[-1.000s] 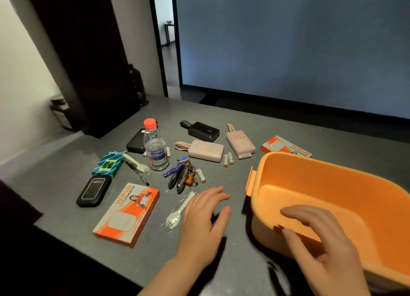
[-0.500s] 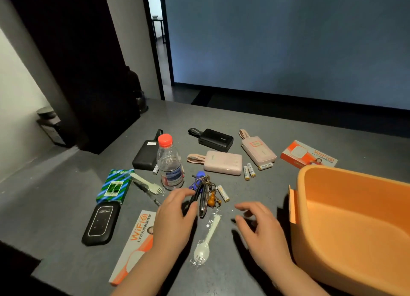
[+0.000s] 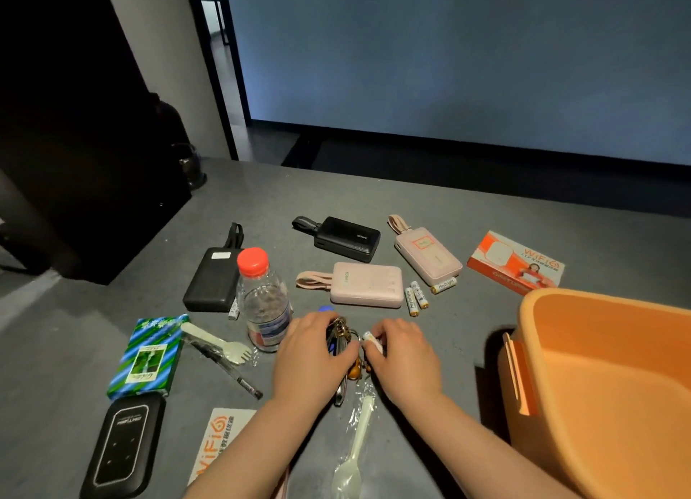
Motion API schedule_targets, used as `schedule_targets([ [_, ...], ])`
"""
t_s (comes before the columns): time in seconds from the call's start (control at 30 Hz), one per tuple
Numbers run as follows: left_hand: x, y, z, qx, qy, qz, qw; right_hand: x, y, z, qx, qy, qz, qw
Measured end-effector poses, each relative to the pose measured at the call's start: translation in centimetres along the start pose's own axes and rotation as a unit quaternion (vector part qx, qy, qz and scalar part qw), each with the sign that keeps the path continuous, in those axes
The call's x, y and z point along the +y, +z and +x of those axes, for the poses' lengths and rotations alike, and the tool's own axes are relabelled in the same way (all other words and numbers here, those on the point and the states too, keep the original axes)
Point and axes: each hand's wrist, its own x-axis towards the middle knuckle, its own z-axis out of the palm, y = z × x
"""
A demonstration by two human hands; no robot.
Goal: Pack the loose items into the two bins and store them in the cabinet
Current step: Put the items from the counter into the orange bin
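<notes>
An orange bin (image 3: 613, 382) stands at the right of the grey table (image 3: 467, 214). Loose items lie spread over the table's middle. My left hand (image 3: 310, 352) curls over a bunch of keys (image 3: 342, 345), thumb against them. My right hand (image 3: 402, 352) pinches a small white battery (image 3: 372, 341) right beside the keys. A water bottle (image 3: 263, 300) with a red cap stands just left of my left hand. Two pink power banks (image 3: 368, 284) (image 3: 430, 256), two black ones (image 3: 213, 285) (image 3: 347, 238) and three more batteries (image 3: 420, 295) lie behind.
At the left lie a green box (image 3: 147, 356), a black router (image 3: 123, 448), a pen (image 3: 228, 367) and a plastic spork (image 3: 220, 343). A wrapped spork (image 3: 355, 457) and an orange WiFi box (image 3: 218, 438) lie near me; another WiFi box (image 3: 516, 263) sits behind the bin.
Both hands moved forward from the bin side onto the keys. The left hand closed over the key bunch and the right hand took hold of the battery beside it. The view shifted right.
</notes>
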Motion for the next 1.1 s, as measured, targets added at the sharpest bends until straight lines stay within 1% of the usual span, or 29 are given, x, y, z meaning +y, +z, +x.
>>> schedule_targets([
  [0.1, 0.1, 0.1, 0.3, 0.01, -0.002, 0.007, 1.0, 0.3, 0.0, -0.2, 0.004, 0.015, -0.002, 1.0],
  [0.23, 0.0, 0.3, 0.2, 0.027, 0.006, -0.01, 1.0, 0.6, -0.4, -1.0, 0.03, 0.036, 0.032, 0.998],
  [0.4, -0.2, 0.1, -1.4, 0.035, 0.016, -0.067, 0.997, 0.8, -1.2, -2.6, 0.056, 0.028, 0.071, 0.995],
  [0.57, -0.2, -0.8, -2.5, 0.017, -0.013, -0.106, 0.994, 0.6, -2.6, -4.4, 0.092, 0.013, 0.11, 0.99],
  [0.7, -0.4, -1.3, -3.1, 0.016, -0.025, -0.139, 0.99, 0.7, -3.6, -5.9, 0.112, 0.008, 0.109, 0.988],
  [0.8, -0.3, -1.5, -3.4, 0.015, -0.016, -0.155, 0.988, 0.7, -3.9, -6.9, 0.116, 0.012, 0.103, 0.988],
  [0.93, 0.9, -2.1, -4.0, 0.033, -0.04, -0.226, 0.973, 0.6, -4.3, -8.0, 0.114, 0.015, 0.106, 0.988],
  [1.1, 5.1, -4.3, -3.8, 0.061, 0.013, -0.288, 0.955, -0.3, -6.3, -8.9, 0.143, 0.002, 0.134, 0.981],
])
